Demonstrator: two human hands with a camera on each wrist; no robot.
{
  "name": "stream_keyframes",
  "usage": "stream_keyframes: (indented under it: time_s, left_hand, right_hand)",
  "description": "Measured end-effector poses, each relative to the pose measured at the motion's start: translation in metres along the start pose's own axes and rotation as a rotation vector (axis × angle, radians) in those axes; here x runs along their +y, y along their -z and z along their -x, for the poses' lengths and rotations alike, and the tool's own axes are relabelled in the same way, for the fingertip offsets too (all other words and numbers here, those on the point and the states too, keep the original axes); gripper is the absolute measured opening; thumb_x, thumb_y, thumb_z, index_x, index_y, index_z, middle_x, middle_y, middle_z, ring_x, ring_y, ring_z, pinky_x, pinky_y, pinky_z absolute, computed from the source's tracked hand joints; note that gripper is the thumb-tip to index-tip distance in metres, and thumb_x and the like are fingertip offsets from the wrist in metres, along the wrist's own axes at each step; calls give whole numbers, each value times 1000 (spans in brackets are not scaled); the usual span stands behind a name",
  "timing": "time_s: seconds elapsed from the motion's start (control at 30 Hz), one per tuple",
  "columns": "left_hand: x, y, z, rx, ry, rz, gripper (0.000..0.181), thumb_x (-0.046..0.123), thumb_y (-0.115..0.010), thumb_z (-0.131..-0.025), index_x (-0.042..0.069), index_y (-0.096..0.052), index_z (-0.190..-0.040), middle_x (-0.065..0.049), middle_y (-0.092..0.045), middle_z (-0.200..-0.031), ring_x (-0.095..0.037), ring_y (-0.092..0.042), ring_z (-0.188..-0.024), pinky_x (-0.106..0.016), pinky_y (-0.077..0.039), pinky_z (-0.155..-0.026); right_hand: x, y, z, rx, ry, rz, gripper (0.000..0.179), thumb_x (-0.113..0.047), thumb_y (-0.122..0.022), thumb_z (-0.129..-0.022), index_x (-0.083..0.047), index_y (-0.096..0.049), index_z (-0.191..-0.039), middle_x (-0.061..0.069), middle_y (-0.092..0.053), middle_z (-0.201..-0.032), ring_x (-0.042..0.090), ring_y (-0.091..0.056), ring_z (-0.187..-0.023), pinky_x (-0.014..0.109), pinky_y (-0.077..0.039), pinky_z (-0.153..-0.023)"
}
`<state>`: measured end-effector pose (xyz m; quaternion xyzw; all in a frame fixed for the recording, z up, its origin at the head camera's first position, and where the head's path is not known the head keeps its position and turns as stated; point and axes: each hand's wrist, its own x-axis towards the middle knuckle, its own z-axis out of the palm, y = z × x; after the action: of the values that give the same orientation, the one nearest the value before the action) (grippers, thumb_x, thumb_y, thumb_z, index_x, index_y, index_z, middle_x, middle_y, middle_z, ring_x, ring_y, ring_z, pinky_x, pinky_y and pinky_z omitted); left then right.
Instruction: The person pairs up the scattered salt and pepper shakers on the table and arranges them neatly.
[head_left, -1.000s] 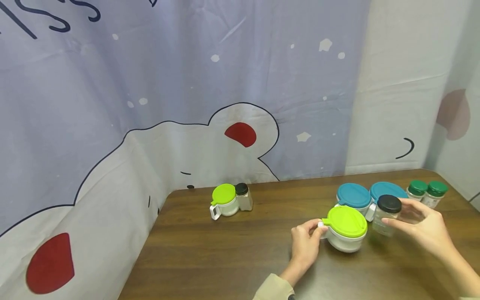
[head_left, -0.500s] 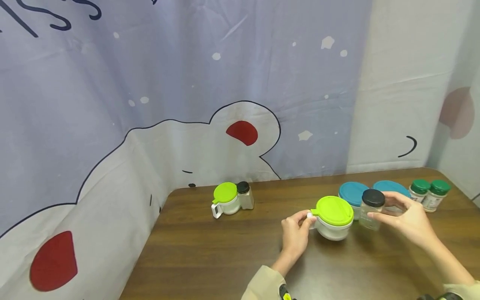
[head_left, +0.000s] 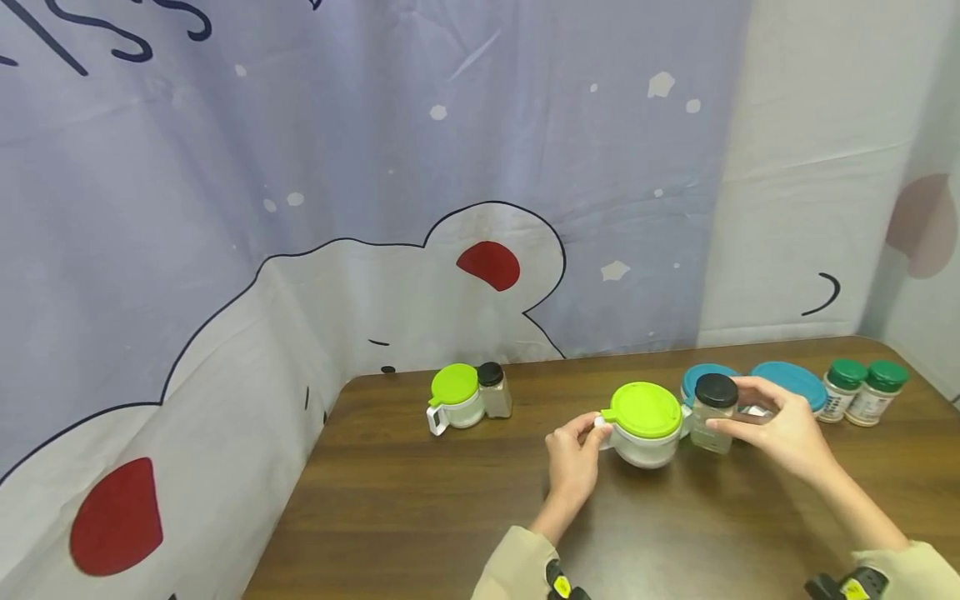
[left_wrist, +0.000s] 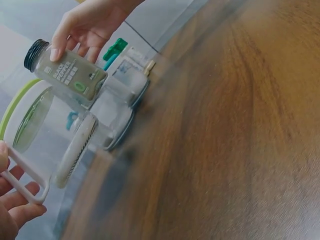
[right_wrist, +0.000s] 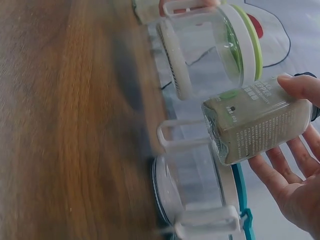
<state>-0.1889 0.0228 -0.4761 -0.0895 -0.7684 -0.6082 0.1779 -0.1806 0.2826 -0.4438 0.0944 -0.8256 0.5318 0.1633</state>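
My left hand pinches the white handle of a seasoning jar with a lime-green lid and clear body. In the left wrist view the jar hangs above the table, its shadow below. Just right of it, my right hand holds a black pepper bottle with a black cap, thumb on one side and fingers on the other. Printed lettering shows on the pepper bottle in the right wrist view, also raised off the table. The two containers are side by side, partly covering the blue-lidded jars behind.
Two blue-lidded jars with handles stand behind my right hand. To their right are two small green-capped bottles. Another lime-lidded jar and a black-capped bottle stand at the table's back left. A printed curtain hangs behind the table.
Both hands have moved left and slightly toward the back, carrying the lime-lidded jar and the pepper bottle. The other containers stay where they were.
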Motion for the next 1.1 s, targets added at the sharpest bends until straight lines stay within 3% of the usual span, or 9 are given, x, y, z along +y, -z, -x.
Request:
stream_keyframes:
  time_s: [0.3, 1.1]
  left_hand:
    - [-4, 11, -7, 33, -39, -27, 20, 14, -71, -85, -1, -73, -97, -14, -75, -93, -16, -72, -82, -17, -56, -69]
    - [-11, 29, -14, 73, 12, -65, 21, 15, -72, -84, 0, -74, -98, -13, -75, -94, -17, -72, -82, -19, -57, -68]
  right_hand:
    - [-5, -14, -7, -17, 36, -12, 44, -3, -82, -70, -10, -63, -109, -28, -62, -91, -7, -63, -78, 12, -53, -67]
    - [-11, -36, -19, -31, 52, 3, 50, -7, -85, -68, -1, -61, -111, -29, -62, -89, -7, -63, -78, 12, -53, -67]
